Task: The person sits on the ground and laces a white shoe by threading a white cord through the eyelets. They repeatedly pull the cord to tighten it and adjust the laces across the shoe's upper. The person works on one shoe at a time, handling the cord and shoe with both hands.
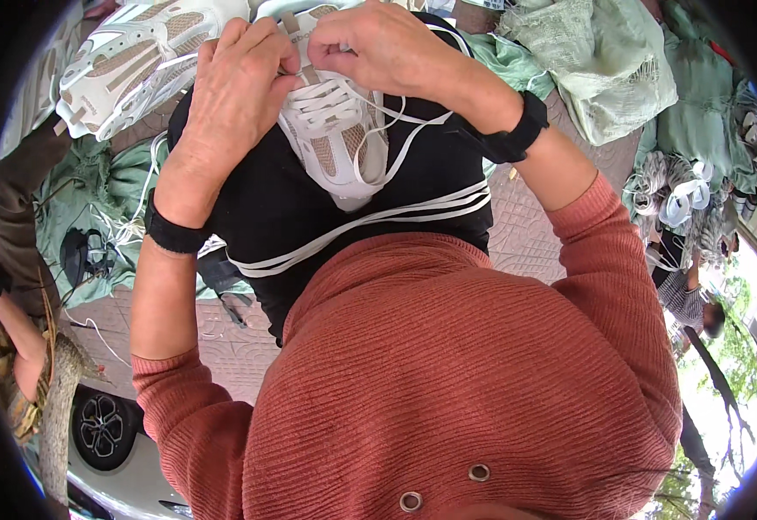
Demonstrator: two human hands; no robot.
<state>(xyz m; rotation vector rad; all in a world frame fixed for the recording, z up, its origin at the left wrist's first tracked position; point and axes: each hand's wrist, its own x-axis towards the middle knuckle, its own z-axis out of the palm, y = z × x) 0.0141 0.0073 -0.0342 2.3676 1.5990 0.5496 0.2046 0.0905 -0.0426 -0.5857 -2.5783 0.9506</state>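
A white and tan sneaker (336,158) lies on my lap, its toe toward me. White shoelace (326,107) crosses its front in several rows, and a loose length loops out to the right of the toe. At the upper left side of the lacing, my left hand (235,91) pinches the sneaker's edge with thumb and forefinger. My right hand (387,50) is closed beside the tongue (295,33), fingers curled in a pinch on the shoelace; the exact spot it grips is hidden.
More white and tan sneakers (149,56) lie at the upper left. White laces (370,224) are draped across my black-covered lap. A pale woven sack (599,65) stands at the upper right, near bundled laces (656,186). Another person's arm (19,325) shows at the left, above a parked car (123,459).
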